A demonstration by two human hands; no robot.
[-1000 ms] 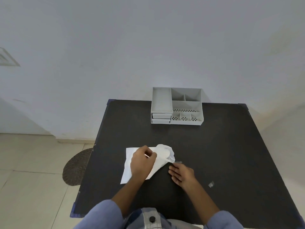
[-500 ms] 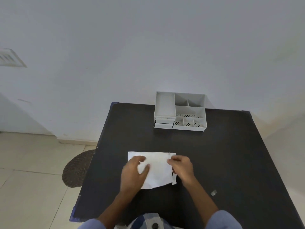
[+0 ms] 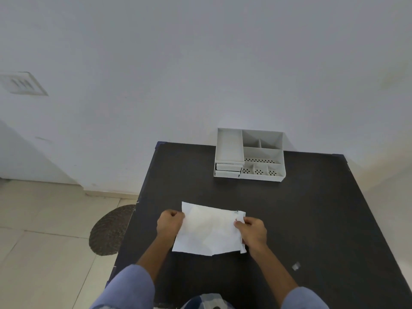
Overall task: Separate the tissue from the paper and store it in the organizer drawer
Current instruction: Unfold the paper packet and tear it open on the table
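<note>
A white tissue lies spread flat over a sheet of white paper, whose corner shows at the upper left. Both rest on the black table. My left hand is closed at the sheets' left edge. My right hand pinches the right edge, where a small clip shows at the top corner. The grey organizer stands at the table's far edge, its two small drawers closed at the front left.
A small shiny scrap lies on the table to the right of my right forearm. A round dark mat sits on the tiled floor left of the table. A white wall rises just behind the organizer.
The tissue was bunched and lifted by my left hand; it now lies flat. My hands have moved apart to the left and right edges of the sheets.
</note>
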